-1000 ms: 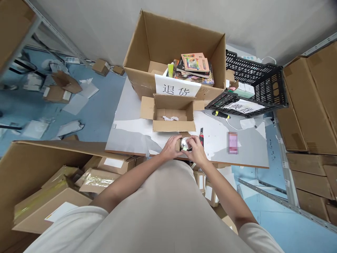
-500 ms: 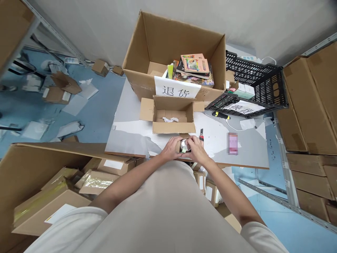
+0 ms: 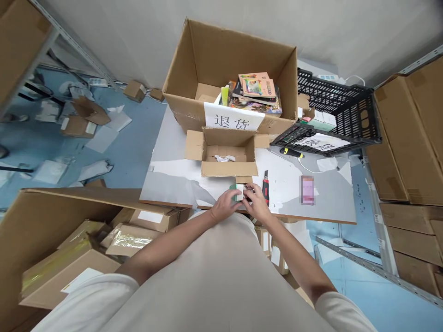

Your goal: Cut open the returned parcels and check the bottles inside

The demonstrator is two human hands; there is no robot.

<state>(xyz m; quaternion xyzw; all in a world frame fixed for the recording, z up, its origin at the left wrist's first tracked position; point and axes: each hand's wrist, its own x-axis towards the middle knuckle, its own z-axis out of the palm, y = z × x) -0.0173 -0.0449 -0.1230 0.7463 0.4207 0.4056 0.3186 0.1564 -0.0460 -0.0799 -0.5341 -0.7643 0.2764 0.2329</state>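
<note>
At the near table edge my left hand (image 3: pixel 224 204) is closed around a small green-and-white box (image 3: pixel 239 192). My right hand (image 3: pixel 256 201) has its fingers curled against the right end of that box, where a dark gap shows; what lies in the gap is too small to make out. Just behind the fingers, a piece of brown cardboard (image 3: pixel 244 179) rests on the table. A red-and-black utility knife (image 3: pixel 266 189) lies right of my right hand. Beyond both hands stands an open cardboard box (image 3: pixel 229 169) with crumpled white paper (image 3: pixel 224 158) inside.
A large carton (image 3: pixel 183 108) with books (image 3: pixel 258 86) stands at the back, a black crate (image 3: pixel 358 113) to its right. A yellow-and-black tool (image 3: pixel 290 152) and a blurred pink object (image 3: pixel 307 190) lie on the table (image 3: pixel 169 177). Parcels (image 3: pixel 131 238) fill a carton at left.
The round silvery thing between my hands no longer shows; the green-and-white box is now in my left hand. My right hand has shifted slightly, uncovering more of the knife.
</note>
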